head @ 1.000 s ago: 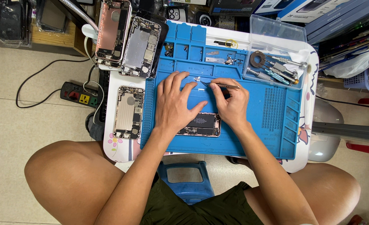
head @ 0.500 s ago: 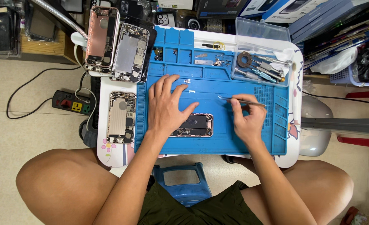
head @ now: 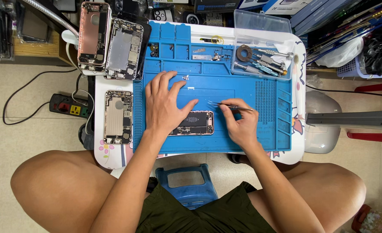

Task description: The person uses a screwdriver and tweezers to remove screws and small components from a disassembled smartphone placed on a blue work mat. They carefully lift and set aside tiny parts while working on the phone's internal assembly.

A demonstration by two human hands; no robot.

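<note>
An opened phone body lies on the blue work mat. My left hand rests flat over its left end, fingers spread and thumb pointing right. My right hand pinches thin metal tweezers, tips pointing left just above the phone's right end. Small screws and parts lie on the mat beyond my left fingers.
Three opened phone shells lie left of the mat on a small white table. A clear tray of tools sits at the mat's far right. A power strip lies on the floor; a blue stool stands between my knees.
My right hand with the tweezers has moved right and toward me, away from the left hand. The left hand stays on the phone. The camera has shifted.
</note>
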